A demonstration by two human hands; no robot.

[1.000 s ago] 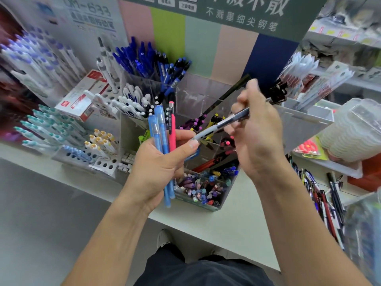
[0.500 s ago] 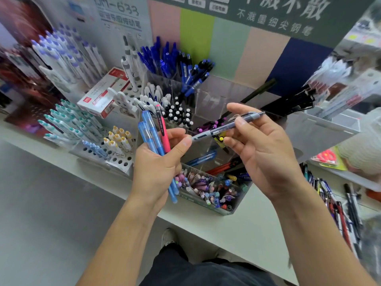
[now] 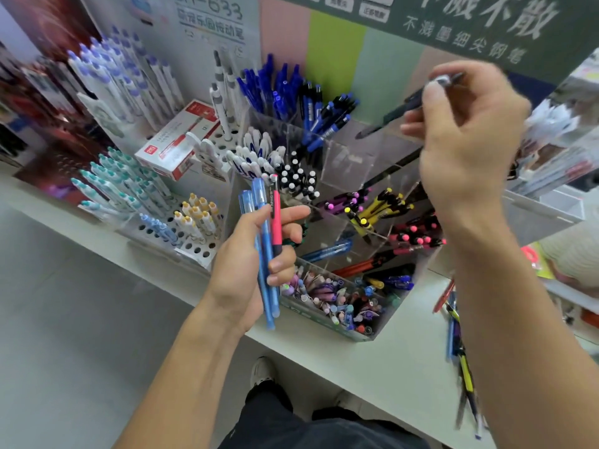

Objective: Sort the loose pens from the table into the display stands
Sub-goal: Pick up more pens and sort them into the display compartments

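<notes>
My left hand (image 3: 249, 270) grips a bundle of pens (image 3: 267, 247) upright: blue ones and one red-and-black one. It hovers in front of the clear acrylic display stand (image 3: 353, 163). My right hand (image 3: 466, 137) is raised above the stand's upper right compartments and pinches a dark pen (image 3: 402, 108), blurred, its tip pointing down-left toward an empty clear compartment. Loose pens (image 3: 460, 348) lie on the white table (image 3: 389, 358) at the right, beside my right forearm.
The stand's compartments hold blue, black-and-white, purple, yellow and pink pens, with a tray of mixed caps (image 3: 334, 303) in front. A perforated white rack (image 3: 194, 244) with teal and yellow pens stands at left. A red-and-white box (image 3: 175, 144) lies behind it.
My right hand has lifted the dark pen up and to the right, away from my left hand, over the upper compartments. My left hand keeps its bundle in about the same place.
</notes>
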